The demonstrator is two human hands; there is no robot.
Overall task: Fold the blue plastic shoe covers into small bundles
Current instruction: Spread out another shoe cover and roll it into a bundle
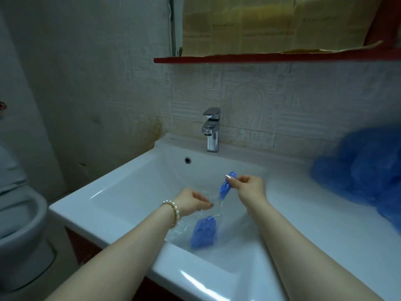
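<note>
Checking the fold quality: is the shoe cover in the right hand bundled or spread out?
Bundled. The cover is a narrow, twisted blue wad pinched in the right hand, not spread.

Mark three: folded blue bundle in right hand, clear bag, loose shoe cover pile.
folded bundle (224, 189), head view, its middle below the fingers
clear bag (184, 224), head view, transparent left side
loose pile (364, 168), head view, its centre
</note>
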